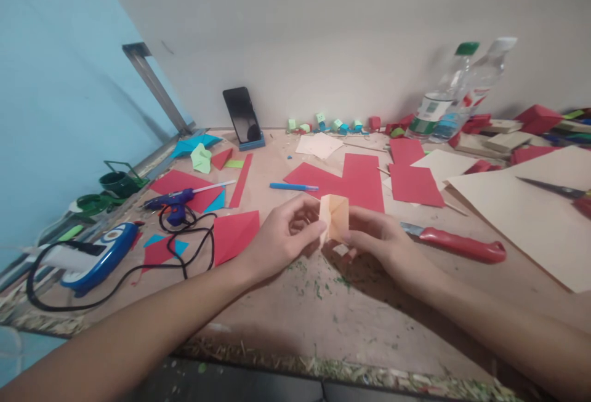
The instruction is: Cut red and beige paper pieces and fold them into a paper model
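Note:
A small folded piece of peach paper (334, 216) is held up just above the wooden table (332, 316), between both hands. My left hand (281, 236) pinches its left edge with thumb and fingers. Its lower right side is gripped by my right hand (378, 243). Small paper scraps and green crumbs lie on the table under the hands.
Red paper sheets (360, 183), a blue pen (293, 187), a red-handled knife (455, 243), a large beige sheet (530, 211), a blue glue gun (173, 202) with black cord, a propped phone (244, 116), two plastic bottles (446, 103) and small paper boxes by the wall.

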`<state>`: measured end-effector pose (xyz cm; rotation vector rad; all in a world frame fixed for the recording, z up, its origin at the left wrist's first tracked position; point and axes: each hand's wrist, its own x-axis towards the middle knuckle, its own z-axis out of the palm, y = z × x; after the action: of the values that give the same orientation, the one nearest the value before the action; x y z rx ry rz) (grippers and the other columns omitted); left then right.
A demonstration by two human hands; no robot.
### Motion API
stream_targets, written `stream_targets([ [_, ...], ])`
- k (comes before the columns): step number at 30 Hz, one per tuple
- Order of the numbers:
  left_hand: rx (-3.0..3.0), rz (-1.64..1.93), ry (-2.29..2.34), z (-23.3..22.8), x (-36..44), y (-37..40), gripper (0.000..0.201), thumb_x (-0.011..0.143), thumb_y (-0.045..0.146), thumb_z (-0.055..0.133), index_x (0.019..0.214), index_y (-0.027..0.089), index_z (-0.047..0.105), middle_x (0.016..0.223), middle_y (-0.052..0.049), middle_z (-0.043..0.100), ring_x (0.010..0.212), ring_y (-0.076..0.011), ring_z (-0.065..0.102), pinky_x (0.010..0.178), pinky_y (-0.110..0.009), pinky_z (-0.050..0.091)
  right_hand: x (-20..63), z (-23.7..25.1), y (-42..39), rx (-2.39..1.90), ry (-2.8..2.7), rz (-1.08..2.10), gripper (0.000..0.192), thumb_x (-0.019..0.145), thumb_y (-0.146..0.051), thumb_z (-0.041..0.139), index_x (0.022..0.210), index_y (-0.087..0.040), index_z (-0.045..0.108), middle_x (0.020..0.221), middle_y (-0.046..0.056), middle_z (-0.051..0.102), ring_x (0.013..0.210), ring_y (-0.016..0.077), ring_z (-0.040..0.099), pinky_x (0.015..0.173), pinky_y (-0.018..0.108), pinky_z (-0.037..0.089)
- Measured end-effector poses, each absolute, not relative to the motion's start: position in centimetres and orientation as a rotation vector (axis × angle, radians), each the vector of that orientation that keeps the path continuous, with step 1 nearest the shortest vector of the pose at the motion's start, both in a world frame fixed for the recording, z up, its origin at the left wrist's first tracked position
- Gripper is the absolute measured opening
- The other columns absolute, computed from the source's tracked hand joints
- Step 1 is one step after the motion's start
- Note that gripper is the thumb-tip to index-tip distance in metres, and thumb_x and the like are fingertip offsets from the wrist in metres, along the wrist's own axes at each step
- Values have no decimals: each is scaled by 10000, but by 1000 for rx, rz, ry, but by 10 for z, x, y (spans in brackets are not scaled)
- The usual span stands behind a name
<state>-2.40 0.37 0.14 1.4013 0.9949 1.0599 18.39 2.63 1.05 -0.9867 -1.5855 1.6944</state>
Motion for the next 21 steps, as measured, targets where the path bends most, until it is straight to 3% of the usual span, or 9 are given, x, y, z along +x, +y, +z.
stream_targets([
  [3,1370,1078,1011,-1,-25,6,201,946,334,672,1058,180,605,868,-22,657,669,-144,614,544,-249,519,185,11,27,-1043,-1520,1657,377,868,-314,709,1219,-189,763,1018,46,797,844,169,702,660,240,529],
  [7,1403,1079,1003,-5,-25,10,142,947,295,670,992,163,645,893,-37,685,786,-152,663,661,-248,549,184,11,27,-1117,-1484,1615,354,859,-420,759,1116,-178,796,913,33,784,738,146,644,628,236,513],
  [12,1387,1077,1032,-4,-24,11,142,924,294,691,876,168,649,762,10,632,634,-116,600,560,-223,498,184,13,26,-1189,-1479,1588,302,835,-462,780,910,-170,805,844,36,764,749,159,642,636,244,517],
  [16,1413,1138,1075,-1,-24,13,87,879,243,716,858,161,696,765,1,665,663,-113,604,586,-214,471,185,14,27,-1177,-1435,1584,293,783,-430,812,668,-177,722,641,-7,670,597,118,580,578,231,481],
  [21,1370,1170,1054,0,-24,15,85,848,235,729,889,161,720,855,-35,725,758,-148,666,673,-248,515,185,8,30,-1149,-1339,1656,245,760,-401,837,698,-185,739,645,-7,672,579,116,587,572,234,487],
])
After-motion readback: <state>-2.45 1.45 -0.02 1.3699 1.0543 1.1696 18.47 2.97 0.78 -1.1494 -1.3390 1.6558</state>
